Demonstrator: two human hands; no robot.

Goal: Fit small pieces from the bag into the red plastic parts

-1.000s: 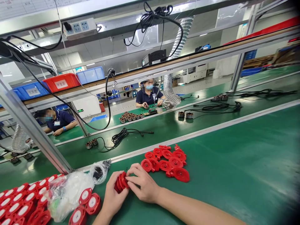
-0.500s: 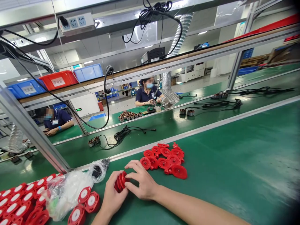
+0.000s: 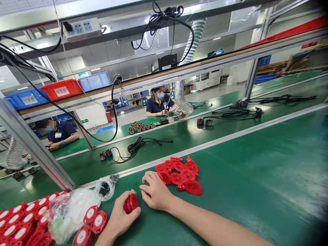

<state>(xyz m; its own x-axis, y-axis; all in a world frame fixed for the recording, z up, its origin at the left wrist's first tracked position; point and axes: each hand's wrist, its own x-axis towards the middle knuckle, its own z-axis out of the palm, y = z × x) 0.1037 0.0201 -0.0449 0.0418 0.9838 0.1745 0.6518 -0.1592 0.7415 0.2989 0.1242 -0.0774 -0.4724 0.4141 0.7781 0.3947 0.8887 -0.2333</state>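
My left hand [image 3: 121,213] is closed around a round red plastic part [image 3: 131,203] with ridged sides, held just above the green bench. A small pale tip shows at the part's upper edge. Just right of it, my right hand [image 3: 156,192] is apart from the part, its fingers bent and separated, with nothing visible between them. Tiny black bits [image 3: 136,183] lie on the bench by its fingertips. Beyond the right hand is a loose group of red plastic covers [image 3: 188,175] with small dark centres, partly hidden by the hand.
At left lie rows of red housings with white discs [image 3: 20,218], a clear plastic bag [image 3: 69,210] and a smaller bag of black pieces [image 3: 105,188]. A metal rail [image 3: 164,159] crosses behind. Beyond it are coiled cables [image 3: 135,145], copper-wound parts [image 3: 139,127] and two people seated.
My right hand has drawn off the red part and moved slightly right. The left hand still holds the part, a little lower. The camera view has shifted slightly.
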